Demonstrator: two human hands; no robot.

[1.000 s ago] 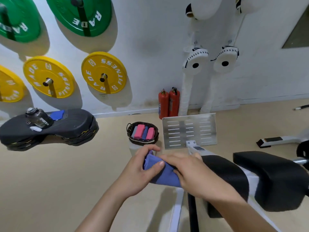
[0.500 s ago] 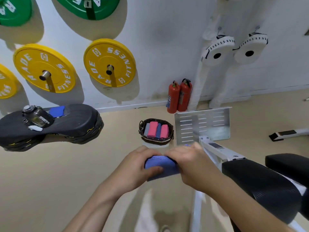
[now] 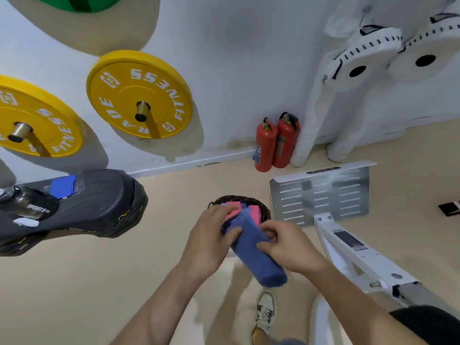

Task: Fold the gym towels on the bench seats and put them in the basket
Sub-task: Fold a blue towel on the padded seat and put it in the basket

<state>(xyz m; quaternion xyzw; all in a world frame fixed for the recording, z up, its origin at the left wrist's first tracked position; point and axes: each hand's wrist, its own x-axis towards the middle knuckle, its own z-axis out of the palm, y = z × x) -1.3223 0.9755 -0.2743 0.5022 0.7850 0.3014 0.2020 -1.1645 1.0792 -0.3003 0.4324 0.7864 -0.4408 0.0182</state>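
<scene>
Both hands hold a rolled blue towel (image 3: 256, 247) just above the dark woven basket (image 3: 266, 210), its far end over the pink towels (image 3: 255, 212) inside. The left hand (image 3: 211, 242) curls around its far end, and the right hand (image 3: 288, 247) pinches its middle.

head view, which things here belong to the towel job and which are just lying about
Job: rolled blue towel, held by left hand and right hand; basket; pink towels in it; other blue towel on bench seat.
Lying about: fire extinguishers; yellow plates; water bottle; metal footplate.
</scene>
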